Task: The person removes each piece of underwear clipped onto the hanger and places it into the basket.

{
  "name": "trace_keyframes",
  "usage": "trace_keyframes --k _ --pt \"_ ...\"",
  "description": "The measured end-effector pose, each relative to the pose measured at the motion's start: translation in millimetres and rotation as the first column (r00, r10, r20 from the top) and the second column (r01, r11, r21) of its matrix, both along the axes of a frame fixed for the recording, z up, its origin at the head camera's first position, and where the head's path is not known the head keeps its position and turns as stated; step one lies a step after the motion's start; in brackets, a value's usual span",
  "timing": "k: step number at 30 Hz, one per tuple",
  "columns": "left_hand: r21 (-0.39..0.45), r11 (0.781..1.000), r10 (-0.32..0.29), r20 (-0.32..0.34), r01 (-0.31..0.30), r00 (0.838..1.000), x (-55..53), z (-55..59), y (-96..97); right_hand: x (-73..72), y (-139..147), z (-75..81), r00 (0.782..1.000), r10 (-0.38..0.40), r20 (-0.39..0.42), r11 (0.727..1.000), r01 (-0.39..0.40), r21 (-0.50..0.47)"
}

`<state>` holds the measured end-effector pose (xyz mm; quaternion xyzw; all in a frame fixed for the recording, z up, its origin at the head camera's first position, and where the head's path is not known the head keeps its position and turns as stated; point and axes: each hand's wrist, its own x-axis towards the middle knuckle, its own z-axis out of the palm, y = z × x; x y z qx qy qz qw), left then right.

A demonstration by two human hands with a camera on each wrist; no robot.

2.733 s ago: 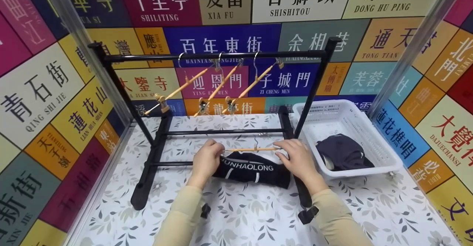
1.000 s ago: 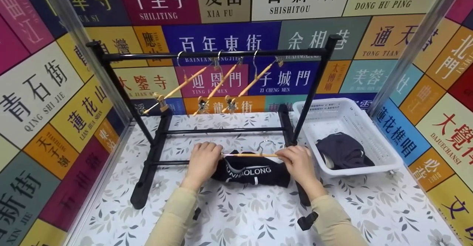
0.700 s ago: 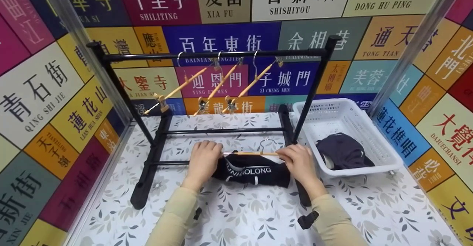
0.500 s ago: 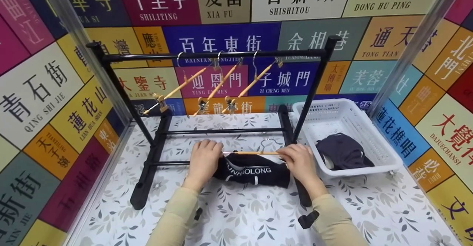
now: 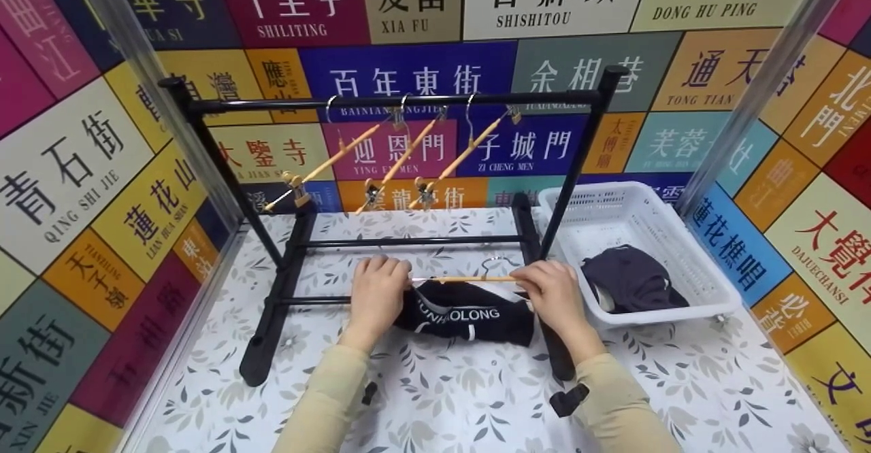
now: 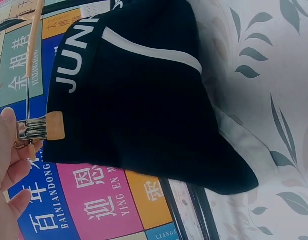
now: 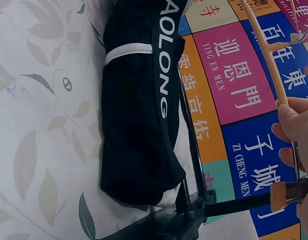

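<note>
A wooden clip hanger (image 5: 469,278) lies across between my hands, its metal hook tilted back. Below it are black underpants (image 5: 469,310) with white lettering on the waistband and white stripes. My left hand (image 5: 378,296) holds the hanger's left end by its clip (image 6: 41,127), which overlaps the waistband corner in the left wrist view. My right hand (image 5: 554,296) pinches the hanger's right end between thumb and fingers. In the right wrist view the other clip (image 7: 288,195) stands apart from the fabric, whose right side slumps on the table.
A black garment rack (image 5: 401,104) straddles the work, with three clip hangers (image 5: 463,157) on its top bar. To the right, a white basket (image 5: 708,303) holds a dark crumpled garment (image 5: 633,279). Printed walls surround the leaf-patterned table (image 5: 463,398).
The hanger has shifted right, then risen slightly. The waistband's left corner has come up toward the hanger. My right hand's fingers have closed in on the hanger's end.
</note>
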<state>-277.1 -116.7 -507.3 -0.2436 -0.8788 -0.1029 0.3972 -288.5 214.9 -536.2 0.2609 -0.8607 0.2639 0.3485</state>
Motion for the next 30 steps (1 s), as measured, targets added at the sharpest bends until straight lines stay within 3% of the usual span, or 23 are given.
trace_keyframes --k 9,17,30 --pt "0.049 0.998 -0.032 -0.046 0.034 0.998 -3.3 4.7 -1.3 -1.7 -1.2 3.7 1.0 -0.003 -0.007 1.0 0.003 -0.01" --pt "0.024 0.999 -0.029 -0.059 0.031 0.998 -2.5 3.0 -2.6 -2.1 -1.9 2.0 1.0 -0.007 -0.018 1.0 0.007 -0.008" --pt "-0.006 0.999 -0.035 0.021 0.036 0.999 1.3 2.4 -4.6 -0.6 -1.4 1.4 1.0 0.002 -0.028 1.0 -0.002 -0.006"
